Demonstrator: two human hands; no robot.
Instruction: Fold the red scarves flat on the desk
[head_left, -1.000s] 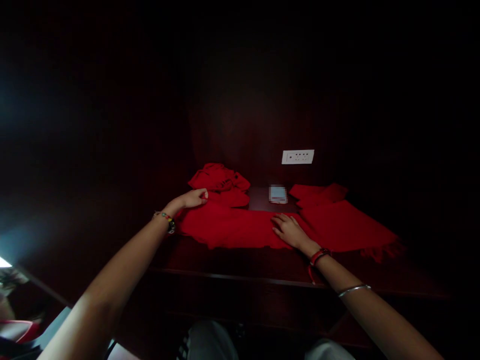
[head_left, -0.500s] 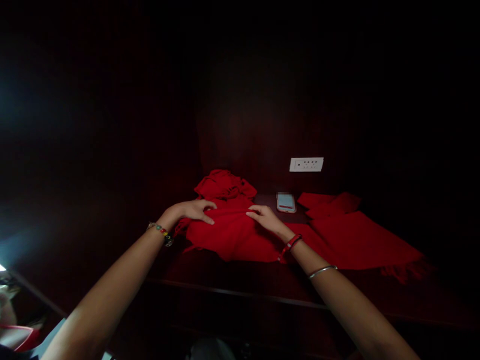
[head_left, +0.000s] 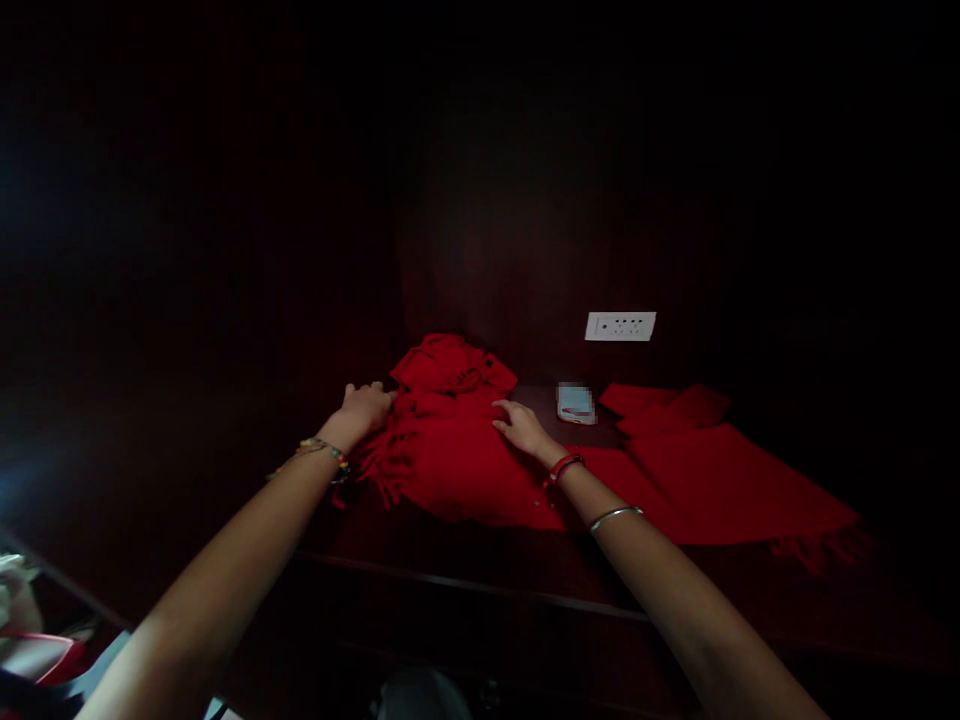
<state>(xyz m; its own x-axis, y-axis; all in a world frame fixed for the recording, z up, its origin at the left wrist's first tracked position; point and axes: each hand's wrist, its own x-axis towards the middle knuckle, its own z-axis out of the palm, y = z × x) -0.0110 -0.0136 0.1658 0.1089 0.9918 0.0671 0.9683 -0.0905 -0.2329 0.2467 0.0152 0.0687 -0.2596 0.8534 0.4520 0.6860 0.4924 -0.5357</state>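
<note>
A red fringed cloth (head_left: 450,465) lies folded on a dark wooden table (head_left: 525,560). My left hand (head_left: 365,405) rests on its far left corner, fingers curled over the edge of the fabric. My right hand (head_left: 521,425) lies on the cloth's far right part with fingers stretched out, pressing it flat. A crumpled red cloth (head_left: 450,365) sits just behind the folded one. Another red fringed cloth (head_left: 720,480) spreads flat to the right, with a smaller folded red piece (head_left: 664,405) behind it.
A phone (head_left: 575,402) lies on the table between the cloths, near the back wall. A white socket plate (head_left: 619,326) is on the dark wall above it. The table's front edge (head_left: 480,588) runs below my forearms. Light-coloured items show at the lower left.
The cloth has been folded over to the left. My right hand moved from its middle towards the far right edge, and my left hand slid back to the far left corner.
</note>
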